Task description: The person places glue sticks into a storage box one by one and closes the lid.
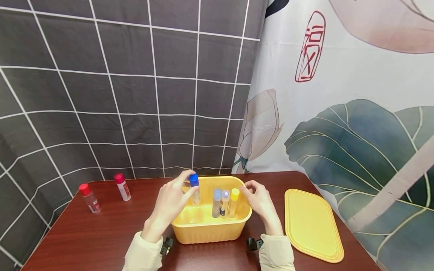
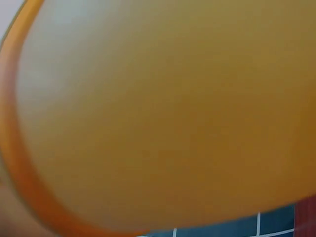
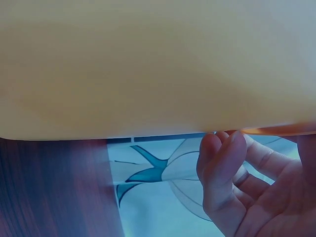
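Blue-capped bottle (image 1: 194, 183), held upright within the outline of a yellow tub (image 1: 210, 234), at 10 o'clock; clock positions are read from the tub's centre as the person faces it. The left hand (image 1: 172, 199) has its grip clamped on the bottle near the cap. From where I stand, I cannot tell whether the base touches the tub floor. At 2 o'clock the right hand (image 1: 260, 199) pinches the tub's rim, thumb and finger meeting there. Inside, toward 3 o'clock, stand a light-blue-capped bottle (image 1: 216, 206), a lilac-capped bottle (image 1: 224, 206) and a yellow-capped bottle (image 1: 233, 206). On the dark red worktop (image 1: 108, 233), two red-capped bottles (image 1: 90, 200) stand near 9 o'clock; a yellow lid (image 1: 313, 226) lies flat near 3 o'clock. Behind hang a dark gridded cloth (image 1: 135, 94), 11 o'clock, and a pale leaf-patterned cloth (image 1: 274, 67), 1 o'clock.
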